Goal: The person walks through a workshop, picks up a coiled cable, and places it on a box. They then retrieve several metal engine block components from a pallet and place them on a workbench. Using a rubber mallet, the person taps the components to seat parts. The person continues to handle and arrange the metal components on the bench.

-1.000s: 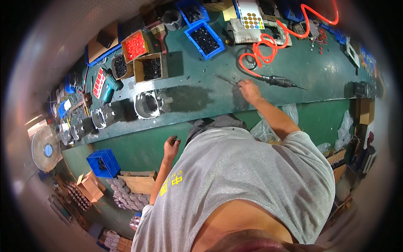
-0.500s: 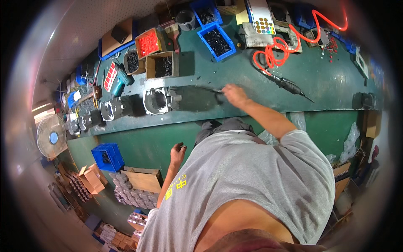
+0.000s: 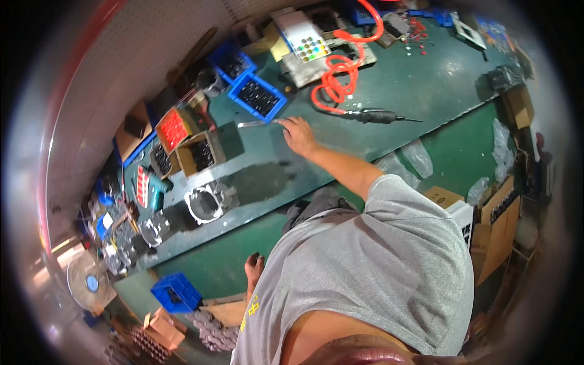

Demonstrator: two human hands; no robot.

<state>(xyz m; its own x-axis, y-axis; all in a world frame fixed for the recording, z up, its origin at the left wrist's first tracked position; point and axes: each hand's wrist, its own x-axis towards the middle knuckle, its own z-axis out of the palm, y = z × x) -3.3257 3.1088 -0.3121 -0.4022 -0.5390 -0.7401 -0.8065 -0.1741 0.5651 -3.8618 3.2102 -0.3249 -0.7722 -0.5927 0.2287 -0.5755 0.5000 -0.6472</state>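
Note:
My right hand [image 3: 298,135] reaches over the green workbench with its fingers closed on the end of a thin silver tool [image 3: 258,123]; its exact kind is blurred. The tool points left, just in front of a blue bin [image 3: 258,97] of small black parts. Below the bench's front edge hangs my left hand [image 3: 254,266], its fingers curled; what they hold, if anything, cannot be made out. A grey metal housing [image 3: 205,204] with a bright round opening stands on the bench to the left, and a similar housing [image 3: 152,233] sits beyond it.
A black pneumatic screwdriver [image 3: 377,115] lies to the right on a coiled orange hose [image 3: 334,79]. Cardboard boxes of red pieces [image 3: 173,129] and black pieces [image 3: 202,154] stand at the left back, near a teal power drill [image 3: 157,193]. A fan [image 3: 91,283] stands far left.
The whole view has swung, so the bench now slants. My right hand has moved with the thin tool from beside the housing toward the blue bin. My left hand stays low.

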